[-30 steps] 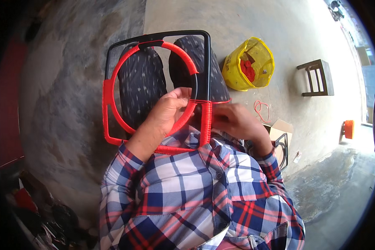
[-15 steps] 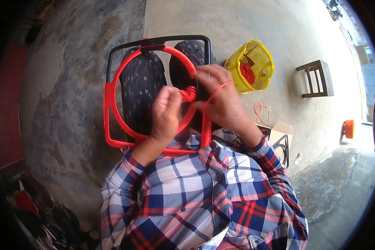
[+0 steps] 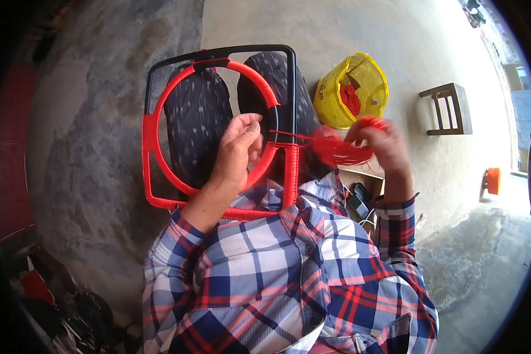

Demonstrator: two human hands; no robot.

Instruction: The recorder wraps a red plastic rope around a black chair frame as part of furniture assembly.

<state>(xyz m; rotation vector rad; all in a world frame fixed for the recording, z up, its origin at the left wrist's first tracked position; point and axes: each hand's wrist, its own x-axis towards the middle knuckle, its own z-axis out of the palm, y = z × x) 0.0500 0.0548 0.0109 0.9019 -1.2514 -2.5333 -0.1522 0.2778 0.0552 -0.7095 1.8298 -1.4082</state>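
A squarish metal frame (image 3: pixel 294 76) with a round ring (image 3: pixel 173 97) inside it rests across my lap. Red cord wraps most of the ring and the frame's near part; black metal shows along the far bar and at the ring's right side. My left hand (image 3: pixel 237 150) is inside the ring with its fingers curled closed; what they pinch, if anything, is hidden. To the right of the frame, my right hand (image 3: pixel 386 147) grips a loose bundle of red cord (image 3: pixel 339 147), blurred by motion. Thin strands run from that bundle to the right side of the ring.
Beyond my right hand stands a yellow bucket (image 3: pixel 330 103) with red material inside. A dark stool (image 3: pixel 448 109) is farther right, and an orange spool (image 3: pixel 493 180) sits near the bright doorway. Beside my right forearm, an opened box holds a dark handheld device (image 3: pixel 358 203).
My right hand has swung from the ring out to the right, taking the red cord bundle with it and drawing strands out. The left hand no longer has the bundle at its fingertips.
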